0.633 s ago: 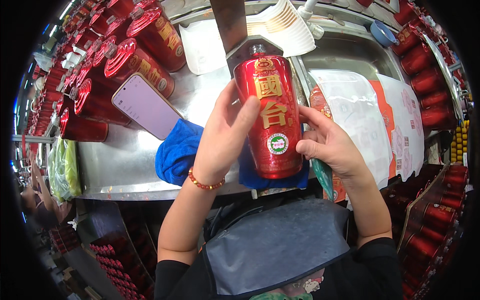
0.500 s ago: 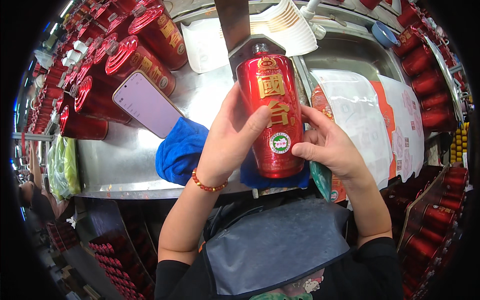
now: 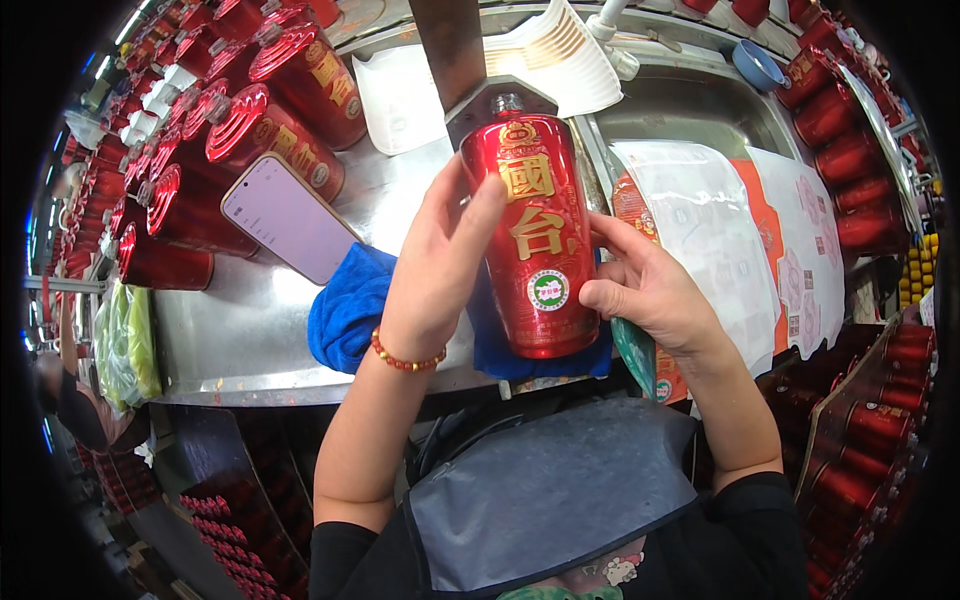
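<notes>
A glossy red bottle with raised gold characters lies tilted in front of me, its bare neck pointing away. On its lower front is a round white sticker with a green ring. My left hand is wrapped around the bottle's left side, thumb on the front by the upper character. The fingers of my right hand grip the lower right side, thumb near the sticker. Below the bottle shows a blue cloth. A flat green piece hangs beneath my right hand; its kind is unclear.
A phone leans against red bottles crowding the left. Beside it is a bunched blue cloth. White printed sheets cover the right of the metal bench. A blue bowl and a white rack stand farther back.
My left hand has slid up the bottle, and its thumb has moved from the lower character to the upper one. The bottle has shifted slightly left; my right hand keeps its hold.
</notes>
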`<act>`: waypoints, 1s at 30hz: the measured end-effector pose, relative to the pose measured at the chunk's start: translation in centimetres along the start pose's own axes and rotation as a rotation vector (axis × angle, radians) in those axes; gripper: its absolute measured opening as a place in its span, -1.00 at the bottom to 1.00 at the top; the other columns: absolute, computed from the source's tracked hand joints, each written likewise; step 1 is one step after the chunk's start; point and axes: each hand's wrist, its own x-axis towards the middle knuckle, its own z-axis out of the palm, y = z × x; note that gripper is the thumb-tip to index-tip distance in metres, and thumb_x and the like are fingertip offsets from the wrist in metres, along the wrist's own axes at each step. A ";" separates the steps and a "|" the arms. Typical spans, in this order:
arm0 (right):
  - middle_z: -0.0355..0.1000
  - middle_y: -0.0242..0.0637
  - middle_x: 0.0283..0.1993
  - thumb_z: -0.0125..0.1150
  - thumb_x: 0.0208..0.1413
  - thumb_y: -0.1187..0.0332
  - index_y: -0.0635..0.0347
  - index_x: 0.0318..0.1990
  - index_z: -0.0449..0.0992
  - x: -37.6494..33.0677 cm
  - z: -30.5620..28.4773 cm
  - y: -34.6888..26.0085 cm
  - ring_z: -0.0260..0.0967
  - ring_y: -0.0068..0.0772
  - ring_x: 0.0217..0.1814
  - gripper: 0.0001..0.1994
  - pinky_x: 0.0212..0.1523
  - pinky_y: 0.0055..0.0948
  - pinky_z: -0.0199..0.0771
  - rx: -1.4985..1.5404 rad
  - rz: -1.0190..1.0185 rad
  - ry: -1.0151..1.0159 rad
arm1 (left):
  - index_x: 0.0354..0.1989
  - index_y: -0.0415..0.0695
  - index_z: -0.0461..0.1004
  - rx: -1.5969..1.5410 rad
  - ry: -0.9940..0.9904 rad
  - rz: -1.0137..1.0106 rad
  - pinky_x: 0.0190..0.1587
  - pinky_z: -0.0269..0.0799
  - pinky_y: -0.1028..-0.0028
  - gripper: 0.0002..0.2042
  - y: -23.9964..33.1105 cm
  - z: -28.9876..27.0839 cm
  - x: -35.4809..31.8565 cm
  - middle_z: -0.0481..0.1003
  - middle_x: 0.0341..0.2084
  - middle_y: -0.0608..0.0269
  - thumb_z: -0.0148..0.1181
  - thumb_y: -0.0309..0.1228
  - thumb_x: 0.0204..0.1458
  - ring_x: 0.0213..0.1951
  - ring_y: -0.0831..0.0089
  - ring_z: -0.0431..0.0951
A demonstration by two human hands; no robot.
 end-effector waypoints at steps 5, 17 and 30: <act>0.34 -0.15 0.32 0.49 0.16 0.26 0.44 0.46 0.15 0.1 0.2 0.2 0.39 -0.77 -0.27 -0.17 -0.24 -0.68 0.47 -0.024 -0.042 0.019 | 0.37 -0.49 0.18 0.101 0.076 0.003 0.20 0.43 0.42 -0.24 0.4 0.0 2.5 0.48 0.14 -0.04 0.30 -0.08 0.26 0.15 0.39 0.50; 0.36 -0.13 0.31 0.49 0.17 0.25 0.45 0.46 0.15 0.2 0.2 0.4 0.40 -0.78 -0.29 -0.17 -0.27 -0.70 0.45 -0.026 -0.055 0.017 | 0.30 -0.48 0.24 0.108 0.083 -0.003 0.09 0.52 0.44 -0.25 0.2 0.5 3.4 0.53 0.03 -0.05 0.35 -0.06 0.22 0.03 0.39 0.58; 0.45 -0.27 0.21 0.32 0.32 0.20 0.41 0.45 0.20 1.8 -1.3 -0.5 0.35 -0.77 -0.29 -0.31 -0.25 -0.71 0.42 -0.065 -0.087 0.099 | 0.40 -0.45 0.18 0.072 0.095 -0.020 0.29 0.33 0.41 -0.25 0.1 -0.1 2.3 0.48 0.17 -0.02 0.13 0.03 0.34 0.22 0.36 0.45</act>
